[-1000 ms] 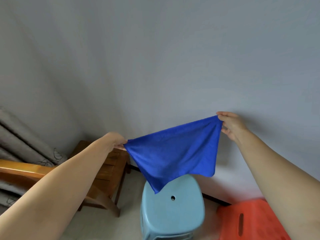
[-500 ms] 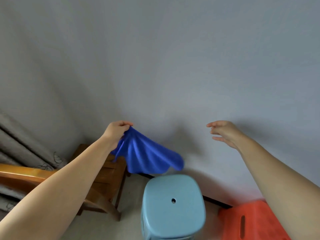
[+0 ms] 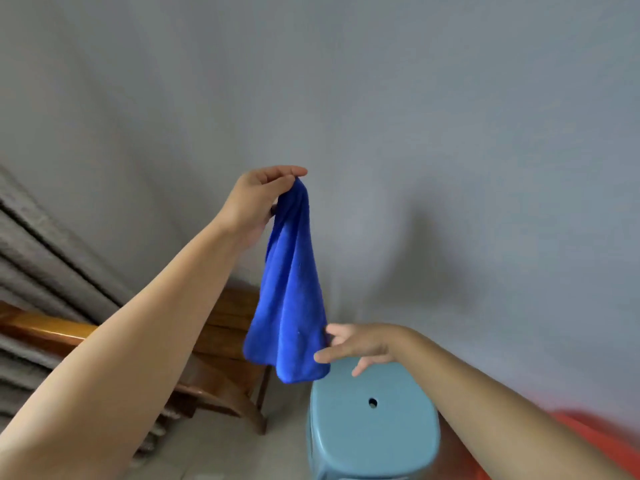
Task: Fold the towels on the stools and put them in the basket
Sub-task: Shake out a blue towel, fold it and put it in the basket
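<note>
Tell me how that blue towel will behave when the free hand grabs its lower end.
Likely floppy: the blue towel hangs in soft vertical folds from the left hand. Probably light, since a fingertip pinch holds it. The open right hand at its hem may need to pinch a corner, as the cloth bunches.

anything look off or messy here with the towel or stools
Nothing damaged or spilled. The blue towel hangs bunched from the left hand, pinched at its top, not folded yet. The right hand, open, reaches its lower edge above the light blue stool, which stands upright.
</note>
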Motion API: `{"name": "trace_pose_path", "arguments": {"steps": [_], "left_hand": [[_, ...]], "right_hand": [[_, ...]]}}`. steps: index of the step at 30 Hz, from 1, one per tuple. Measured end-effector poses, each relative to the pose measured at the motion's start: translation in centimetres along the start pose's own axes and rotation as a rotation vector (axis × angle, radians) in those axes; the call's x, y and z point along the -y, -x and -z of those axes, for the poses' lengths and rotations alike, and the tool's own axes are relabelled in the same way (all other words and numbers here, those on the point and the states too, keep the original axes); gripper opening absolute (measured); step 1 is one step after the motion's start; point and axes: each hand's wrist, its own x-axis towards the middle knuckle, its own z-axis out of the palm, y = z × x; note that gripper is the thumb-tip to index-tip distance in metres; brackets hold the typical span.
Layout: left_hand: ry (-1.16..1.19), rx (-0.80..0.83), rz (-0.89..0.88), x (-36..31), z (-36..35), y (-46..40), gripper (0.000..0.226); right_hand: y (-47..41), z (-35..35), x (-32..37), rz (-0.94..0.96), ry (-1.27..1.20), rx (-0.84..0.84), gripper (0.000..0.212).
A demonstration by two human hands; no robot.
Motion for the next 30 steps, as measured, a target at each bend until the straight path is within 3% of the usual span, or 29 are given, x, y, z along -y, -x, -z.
{"name": "trace_pose_path", "arguments": {"steps": [2,4,7,10,13,18,21,24,30], "left_hand": [[0.066,0.000,0.007,0.1,0.0,0.2,0.028],[0.172,0.009,0.059,0.8,-0.1,0.6,0.027],[0.325,0.045,0.122,1.4,-1.2,1.3,0.027],[0.289,0.105,0.114,1.0,-2.5,1.8,0.027],[0.091,0.104,0.062,0.5,-3.7,1.8,0.027],[-0.075,0.102,-0.003,0.0,-5.4,1.7,0.032],[-0.107,0.125,-0.018,-0.5,-6.1,1.6,0.033],[-0.128,0.097,-0.040,-1.0,-5.7,1.1,0.034],[0.050,0.116,0.008,-1.3,-4.2,0.4,0.033]], "right_hand": [[-1.3,-1.8,0.5,0.020,0.061,-0.022,0.086],[-2.2,-2.6,0.6,0.029,0.156,-0.168,0.099],[-2.8,-2.5,0.1,0.048,0.038,-0.407,0.109],[-2.4,-1.7,0.4,0.094,-0.098,-0.573,0.100],[-1.7,-0.9,2.1,0.179,-0.181,-0.731,0.088],[0.2,0.5,6.2,0.449,-0.377,-1.051,0.041],[1.1,2.0,7.3,0.473,-0.326,-1.118,0.021],[1.0,3.3,6.6,0.440,-0.155,-1.160,0.022],[-0.5,2.4,2.6,0.282,-0.002,-0.947,0.006]]}}
